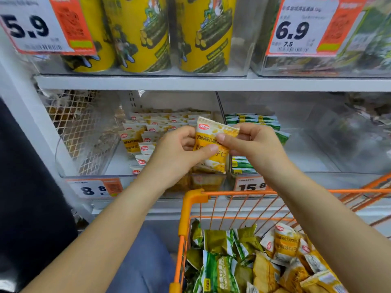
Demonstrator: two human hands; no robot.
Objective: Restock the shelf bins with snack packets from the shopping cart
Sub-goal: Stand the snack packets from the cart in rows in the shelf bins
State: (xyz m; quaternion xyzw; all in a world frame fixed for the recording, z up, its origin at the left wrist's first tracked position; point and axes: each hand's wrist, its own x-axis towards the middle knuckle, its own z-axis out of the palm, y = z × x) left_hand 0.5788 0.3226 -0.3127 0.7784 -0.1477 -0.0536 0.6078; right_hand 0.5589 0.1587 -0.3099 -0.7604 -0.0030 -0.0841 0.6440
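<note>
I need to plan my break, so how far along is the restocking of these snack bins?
Partly done: the yellow-packet bin already holds rows of packets, and the green-packet bin holds some too. In hand: left hand and right hand both pinch one crab roe packet. Left: the cart holds many green and yellow packets.

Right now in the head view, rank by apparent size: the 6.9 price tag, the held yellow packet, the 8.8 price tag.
1. 6.9 price tag
2. held yellow packet
3. 8.8 price tag
Nearness to the camera may inflate the first.
</note>
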